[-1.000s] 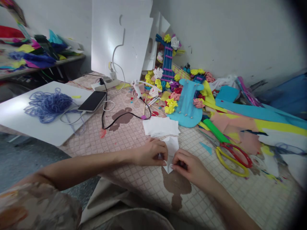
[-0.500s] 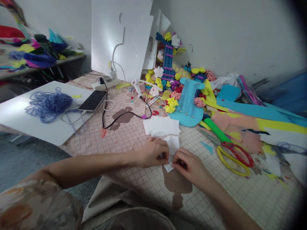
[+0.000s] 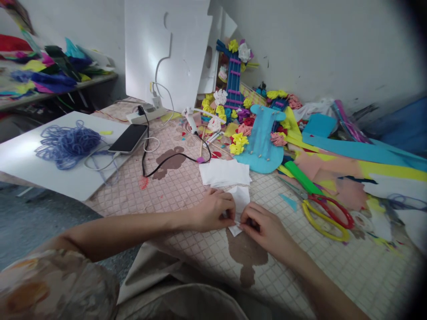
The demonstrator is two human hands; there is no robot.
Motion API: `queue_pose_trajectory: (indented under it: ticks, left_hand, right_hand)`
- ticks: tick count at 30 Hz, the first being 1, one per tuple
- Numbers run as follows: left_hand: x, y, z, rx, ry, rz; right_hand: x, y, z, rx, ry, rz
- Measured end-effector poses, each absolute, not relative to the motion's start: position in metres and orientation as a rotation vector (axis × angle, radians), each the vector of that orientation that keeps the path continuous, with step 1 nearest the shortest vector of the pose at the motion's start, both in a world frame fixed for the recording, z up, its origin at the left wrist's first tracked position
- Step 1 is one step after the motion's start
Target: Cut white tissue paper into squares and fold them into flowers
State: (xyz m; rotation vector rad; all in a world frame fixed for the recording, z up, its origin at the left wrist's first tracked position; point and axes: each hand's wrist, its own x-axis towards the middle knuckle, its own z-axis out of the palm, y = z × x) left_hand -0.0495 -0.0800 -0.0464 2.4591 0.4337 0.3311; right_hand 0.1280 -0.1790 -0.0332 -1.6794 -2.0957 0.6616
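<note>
My left hand [image 3: 213, 213] and my right hand [image 3: 263, 229] meet over a small piece of white tissue paper [image 3: 239, 200] lying on the tiled mat. Both hands pinch its near end, fingers curled and pressed together on the paper. Just beyond it lies a stack of white paper squares [image 3: 225, 173]. A brown figure-shaped stain [image 3: 247, 255] shows on the mat right below my hands.
Scissors with red and yellow handles [image 3: 325, 213] lie to the right by a green strip [image 3: 300, 176]. A blue foam guitar shape [image 3: 262, 142] with paper flowers sits behind. At left, a phone [image 3: 128, 138], black cable [image 3: 147, 160] and purple thread [image 3: 66, 143] rest on a white board.
My hands have crept slightly along the white paper, keeping their pinch on it. Nothing else has shifted apart from a small camera movement.
</note>
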Motion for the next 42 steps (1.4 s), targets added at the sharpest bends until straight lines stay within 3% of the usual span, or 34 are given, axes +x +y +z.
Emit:
queue_pose_trajectory:
  ticks: [42]
  left_hand:
    - [-0.056, -0.077, -0.038, 2.485, 0.314, 0.264]
  right_hand:
    - [0.114, -0.186, -0.034, -1.859, -2.143, 0.564]
